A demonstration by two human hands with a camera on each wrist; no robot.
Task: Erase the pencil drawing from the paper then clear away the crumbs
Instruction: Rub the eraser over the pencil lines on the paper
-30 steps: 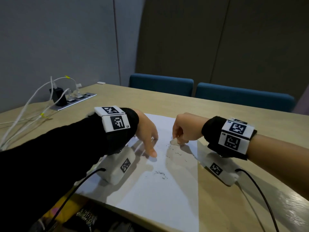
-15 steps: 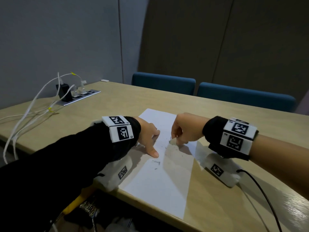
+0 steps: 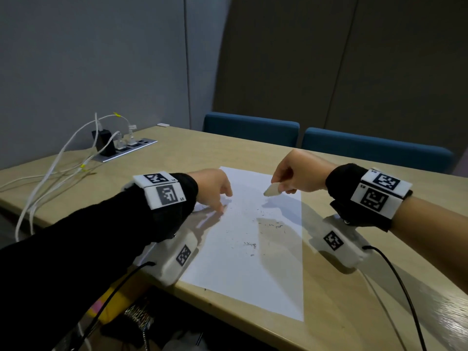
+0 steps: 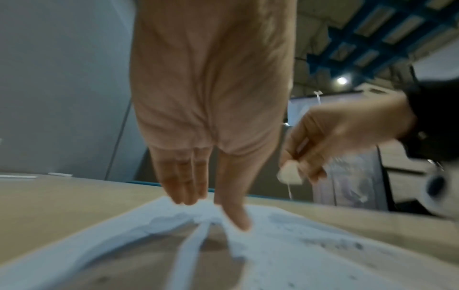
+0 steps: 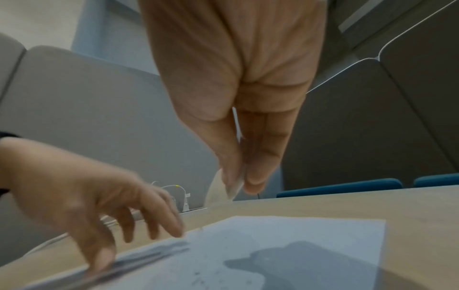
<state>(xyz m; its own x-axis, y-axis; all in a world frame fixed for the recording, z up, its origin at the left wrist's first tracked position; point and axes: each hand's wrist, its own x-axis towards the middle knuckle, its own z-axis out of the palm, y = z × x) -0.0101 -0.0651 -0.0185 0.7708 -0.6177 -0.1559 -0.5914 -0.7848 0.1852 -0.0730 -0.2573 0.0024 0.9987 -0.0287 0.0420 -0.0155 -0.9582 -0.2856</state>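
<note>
A white sheet of paper (image 3: 243, 254) lies on the wooden table (image 3: 329, 312), with dark eraser crumbs (image 3: 268, 224) scattered over its middle. My right hand (image 3: 286, 181) is lifted above the paper's far right part and pinches a small white eraser (image 3: 272, 191) between thumb and fingers; the eraser (image 4: 289, 173) also shows in the left wrist view. My left hand (image 3: 217, 196) has its fingers spread and pointing down, fingertips pressing on the paper's left edge (image 4: 238, 217). No pencil lines are plain to see on the sheet.
A power strip (image 3: 126, 148) with a black charger and white cables (image 3: 58, 173) lies at the table's far left. Two blue chairs (image 3: 304, 138) stand behind the far edge. Cables run from both wrist units over the table's near edge.
My right hand has lifted the eraser off the paper, up and slightly right. The left hand stays pressing the sheet's left side. More crumbs show on the paper.
</note>
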